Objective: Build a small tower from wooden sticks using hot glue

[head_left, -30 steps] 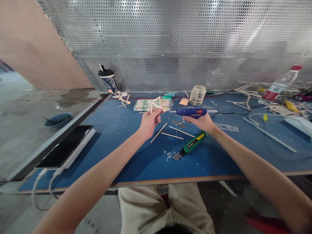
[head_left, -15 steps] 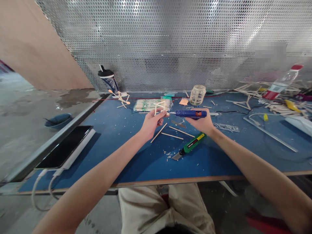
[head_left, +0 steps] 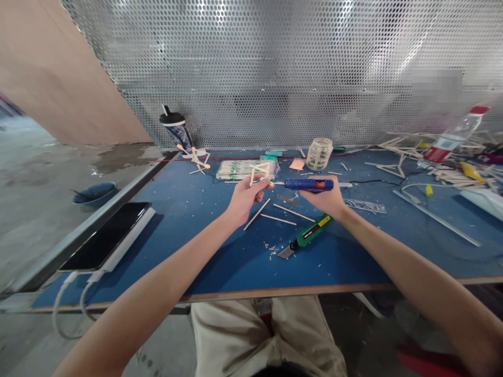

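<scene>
My left hand [head_left: 244,201] pinches a small frame of thin wooden sticks [head_left: 260,168] above the blue table. My right hand [head_left: 326,198] is wrapped round a blue glue gun [head_left: 304,184], its nozzle pointing left at the lower corner of the stick frame. Whether the tip touches the wood is too small to tell. Below the hands lie several loose sticks [head_left: 278,219] and a green utility knife [head_left: 312,233] with its blade out, beside small wood shavings. Behind the stick frame is a plastic-wrapped pack [head_left: 231,169].
A glass jar [head_left: 319,154], a tumbler [head_left: 176,128] and a small stick figure [head_left: 195,157] stand at the back. A phone [head_left: 106,235] with white cables lies at the left. At the right are a bottle [head_left: 451,137], piled sticks [head_left: 456,173] and a clear glue stick [head_left: 436,218].
</scene>
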A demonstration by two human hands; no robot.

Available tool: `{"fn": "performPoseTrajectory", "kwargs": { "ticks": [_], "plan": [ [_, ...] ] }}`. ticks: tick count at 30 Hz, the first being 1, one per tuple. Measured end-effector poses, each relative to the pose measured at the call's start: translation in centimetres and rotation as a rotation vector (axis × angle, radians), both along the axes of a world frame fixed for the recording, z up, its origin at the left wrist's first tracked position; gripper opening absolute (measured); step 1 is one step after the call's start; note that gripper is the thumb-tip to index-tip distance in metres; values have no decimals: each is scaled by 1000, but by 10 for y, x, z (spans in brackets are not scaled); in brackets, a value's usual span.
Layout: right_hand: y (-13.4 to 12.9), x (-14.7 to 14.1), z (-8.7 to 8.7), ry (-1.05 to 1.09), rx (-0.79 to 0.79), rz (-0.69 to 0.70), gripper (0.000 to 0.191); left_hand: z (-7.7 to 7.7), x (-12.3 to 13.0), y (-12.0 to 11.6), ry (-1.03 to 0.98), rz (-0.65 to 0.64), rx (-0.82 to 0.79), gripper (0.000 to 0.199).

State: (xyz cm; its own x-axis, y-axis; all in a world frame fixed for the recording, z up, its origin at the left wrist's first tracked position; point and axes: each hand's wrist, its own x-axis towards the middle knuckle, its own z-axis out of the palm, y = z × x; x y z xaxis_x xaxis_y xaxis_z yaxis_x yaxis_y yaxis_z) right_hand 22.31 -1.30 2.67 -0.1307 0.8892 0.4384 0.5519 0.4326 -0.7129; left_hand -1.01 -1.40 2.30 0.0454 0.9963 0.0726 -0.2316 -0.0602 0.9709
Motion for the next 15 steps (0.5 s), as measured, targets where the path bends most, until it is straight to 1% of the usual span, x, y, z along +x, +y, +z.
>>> {"fn": "performPoseTrajectory", "kwargs": {
  "ticks": [6,15],
  "plan": [
    [1,2,-1,-52,45,32,29,2,1,-1,3,13,-8,33],
    [2,1,-3,-20,44,34,27,2,0,-1,-3,17,1,32]
  ]
}}
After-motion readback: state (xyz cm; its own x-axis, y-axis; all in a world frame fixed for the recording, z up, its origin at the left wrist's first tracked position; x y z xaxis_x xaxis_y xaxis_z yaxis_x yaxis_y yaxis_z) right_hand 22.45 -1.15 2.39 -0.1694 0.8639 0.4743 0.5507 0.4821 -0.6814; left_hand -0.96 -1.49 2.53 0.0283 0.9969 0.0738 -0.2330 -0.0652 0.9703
